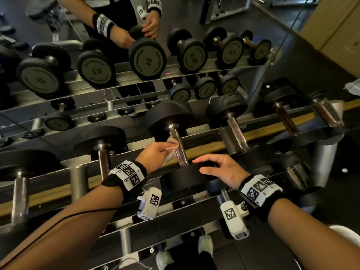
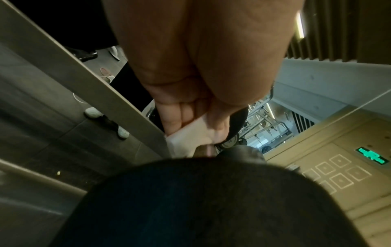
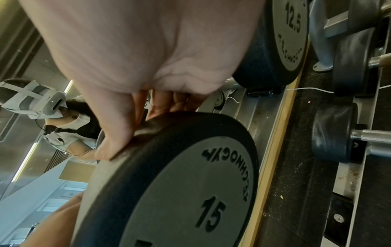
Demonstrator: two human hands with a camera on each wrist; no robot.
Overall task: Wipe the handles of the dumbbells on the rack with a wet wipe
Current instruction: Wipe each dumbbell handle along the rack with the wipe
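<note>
Left hand (image 1: 155, 152) pinches the wipe (image 1: 171, 148) between thumb and fingers, and the wipe lies against the left side of the handle (image 1: 180, 149) of the 15 dumbbell (image 1: 185, 178). That dumbbell sits across the top rails of the rack (image 1: 259, 133), near end toward the person. The left wrist view confirms the pinch: fingers curled over a white fold of wipe (image 2: 190, 132).

Right hand (image 1: 220, 170) is spread, fingers relaxed, resting on the rim of the near head; the right wrist view shows the fingers (image 3: 114, 133) laid over the rubber edge above the "15" mark. It steadies and does not grasp.

Handling assessment:
- Wipe: light, limp, likely damp. It will bunch or slip off the bar unless wrapped partly round it. A pinch alone probably covers one side only.
- Handle: rigid metal, looks knurled in the middle and smooth at the collars. The texture should drag on the wipe and may snag or tear it.
- Dumbbell: heavy, round-headed, liable to roll on the rails. Best held at the head rim, as now, while turning it to reach the underside of the handle.

Neighbouring handles appear rusty or dull; whether they are wiped cannot be told.
</note>
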